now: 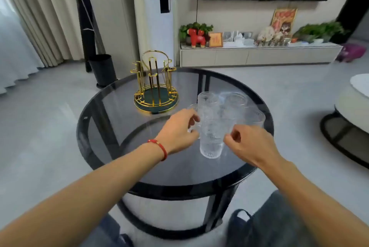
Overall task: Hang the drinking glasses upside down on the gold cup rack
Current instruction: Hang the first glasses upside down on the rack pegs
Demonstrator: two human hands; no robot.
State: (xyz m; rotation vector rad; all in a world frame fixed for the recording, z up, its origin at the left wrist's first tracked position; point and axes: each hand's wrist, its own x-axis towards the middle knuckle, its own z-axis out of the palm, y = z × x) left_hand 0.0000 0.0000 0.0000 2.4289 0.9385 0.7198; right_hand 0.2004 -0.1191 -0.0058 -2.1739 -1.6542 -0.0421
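Observation:
The gold cup rack [156, 85] stands upright on its dark green base at the back left of the round glass table [127, 127], with no glass on its pegs. Several clear ribbed drinking glasses [229, 105] stand upright, close together, right of the table's middle. The nearest glass [211, 141] is the tallest in view. My left hand [177, 131], with a red cord at the wrist, curls its fingers and thumb around a glass [195, 110] at the group's left edge. My right hand [247, 143] has curled fingers, its thumb against the nearest glass's right side.
A black bin [102, 70] stands on the floor behind the table on the left. A low white cabinet [259, 56] with ornaments and plants runs along the far wall. A round white stool [351, 107] is at the right. My knees are under the table's near edge.

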